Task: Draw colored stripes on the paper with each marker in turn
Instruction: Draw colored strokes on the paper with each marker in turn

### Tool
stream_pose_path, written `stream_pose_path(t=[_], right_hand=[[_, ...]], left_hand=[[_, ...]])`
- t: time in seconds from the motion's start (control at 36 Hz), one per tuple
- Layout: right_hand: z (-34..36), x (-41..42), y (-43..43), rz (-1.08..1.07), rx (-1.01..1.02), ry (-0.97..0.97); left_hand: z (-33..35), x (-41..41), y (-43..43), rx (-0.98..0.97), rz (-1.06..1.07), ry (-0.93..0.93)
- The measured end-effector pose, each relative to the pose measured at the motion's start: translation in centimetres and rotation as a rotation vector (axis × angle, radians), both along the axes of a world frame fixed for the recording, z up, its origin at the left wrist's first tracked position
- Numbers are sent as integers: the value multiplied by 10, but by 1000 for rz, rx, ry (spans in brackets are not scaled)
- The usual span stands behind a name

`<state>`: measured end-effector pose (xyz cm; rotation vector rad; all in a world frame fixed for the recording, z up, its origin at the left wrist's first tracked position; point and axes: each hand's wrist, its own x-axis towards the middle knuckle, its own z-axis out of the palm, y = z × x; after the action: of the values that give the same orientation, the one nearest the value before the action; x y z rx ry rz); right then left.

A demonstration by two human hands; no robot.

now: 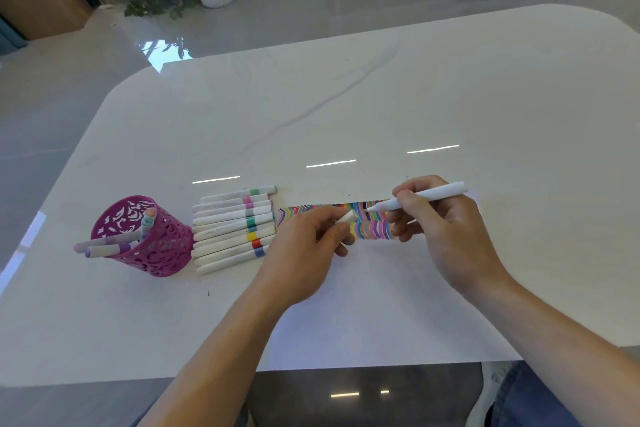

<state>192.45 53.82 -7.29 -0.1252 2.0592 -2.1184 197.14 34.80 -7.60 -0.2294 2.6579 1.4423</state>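
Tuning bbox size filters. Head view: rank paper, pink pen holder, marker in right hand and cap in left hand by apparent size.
1. paper
2. pink pen holder
3. marker, gripped by the right hand, partly hidden by fingers
4. cap, pinched by the left hand, only partly showing

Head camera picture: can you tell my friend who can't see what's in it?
A right hand holds an uncapped white marker with its tip at colorful wavy stripes on white paper, while the left hand pinches a white cap. Capped markers lie in a row beside a pink holder.
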Motion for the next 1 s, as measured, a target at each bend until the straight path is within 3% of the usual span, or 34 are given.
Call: stream_pose_path(t=[0.39, 1.0], right_hand=[[-4, 3, -5, 118, -1, -36], [-3, 6, -2, 87, -79, -21]], left_hand=[[-1, 1, 4, 5, -44, 1], [3, 4, 14, -95, -64, 113]])
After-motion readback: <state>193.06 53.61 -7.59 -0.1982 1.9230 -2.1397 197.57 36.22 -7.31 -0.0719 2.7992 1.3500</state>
